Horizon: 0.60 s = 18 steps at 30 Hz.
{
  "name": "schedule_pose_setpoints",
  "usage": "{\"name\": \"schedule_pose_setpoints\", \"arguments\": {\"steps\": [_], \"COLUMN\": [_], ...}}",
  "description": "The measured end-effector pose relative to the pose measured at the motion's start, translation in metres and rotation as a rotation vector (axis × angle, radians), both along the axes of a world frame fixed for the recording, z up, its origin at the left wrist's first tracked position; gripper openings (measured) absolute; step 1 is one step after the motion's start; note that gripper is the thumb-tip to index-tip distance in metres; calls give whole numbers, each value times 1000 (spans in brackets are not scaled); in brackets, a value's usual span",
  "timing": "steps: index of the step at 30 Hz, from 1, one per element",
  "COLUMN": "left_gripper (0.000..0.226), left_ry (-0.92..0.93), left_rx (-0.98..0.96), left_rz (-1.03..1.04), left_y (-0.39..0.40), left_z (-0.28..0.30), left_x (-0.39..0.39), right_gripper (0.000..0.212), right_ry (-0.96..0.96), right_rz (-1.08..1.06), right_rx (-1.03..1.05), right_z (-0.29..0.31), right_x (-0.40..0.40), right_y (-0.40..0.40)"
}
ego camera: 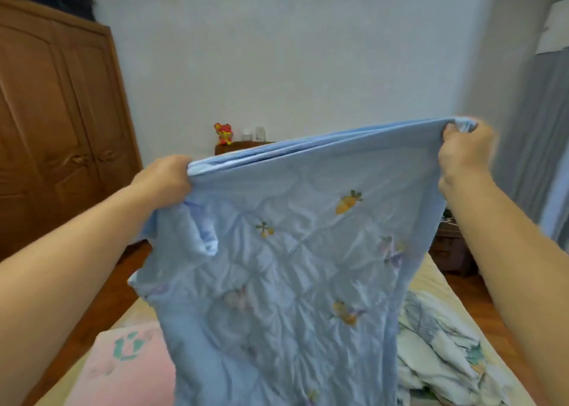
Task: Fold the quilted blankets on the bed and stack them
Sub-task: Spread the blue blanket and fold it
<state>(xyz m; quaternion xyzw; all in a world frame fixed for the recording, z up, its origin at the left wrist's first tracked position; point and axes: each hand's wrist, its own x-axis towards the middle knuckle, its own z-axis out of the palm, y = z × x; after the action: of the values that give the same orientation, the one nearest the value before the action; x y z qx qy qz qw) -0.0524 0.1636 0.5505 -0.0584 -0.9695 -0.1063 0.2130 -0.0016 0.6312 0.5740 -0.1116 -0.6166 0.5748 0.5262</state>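
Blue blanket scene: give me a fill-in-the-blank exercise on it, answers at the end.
1. Both hands, left and right, grip the top edge of the ____ quilted blanket.
2. Its print shows orange ____.
3. A ____ blanket lies on the bed at lower left.
4. The wardrobe is made of ____.

Missing words: blue; carrots; pink; wood

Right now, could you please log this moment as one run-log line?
left hand: grips top edge | right hand: grips top edge | blue blanket: held up, doubled over | white blanket: crumpled on bed | stack: none visible

Blue carrot-print quilt (286,261), hanging doubled
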Motion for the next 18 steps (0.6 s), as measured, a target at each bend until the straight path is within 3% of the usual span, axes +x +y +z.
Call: {"name": "schedule_pose_setpoints", "arguments": {"steps": [3,5,7,8,11,14,16,18], "left_gripper": [11,15,15,15,26,39,52,61], "left_ry": [-158,-278,-406,-470,-555,-574,-643,-745], "left_rx": [86,83,59,34,-63,-9,-30,3], "left_rz": [-108,-233,-364,-426,-487,-395,-428,-508], "left_y": [5,15,25,30,25,0,-11,-11], "left_z": [-67,-116,-173,-201,-278,-331,-361,-383], "left_x": [26,51,79,93,128,157,179,199], "right_gripper": [23,19,22,24,40,51,54,70], "right_ry": [-169,-446,-718,-789,-885,-1031,-1136,-1182], "right_rz": [-56,-40,154,231,137,-85,-137,-134], "right_rx": [-77,123,298,317,482,309,94,-56], "right_z": [-81,-143,-198,-219,-279,-337,-373,-403], "right_x": [16,30,58,77,138,177,195,211], "right_y": [23,36,30,16,2,27,31,23]}}
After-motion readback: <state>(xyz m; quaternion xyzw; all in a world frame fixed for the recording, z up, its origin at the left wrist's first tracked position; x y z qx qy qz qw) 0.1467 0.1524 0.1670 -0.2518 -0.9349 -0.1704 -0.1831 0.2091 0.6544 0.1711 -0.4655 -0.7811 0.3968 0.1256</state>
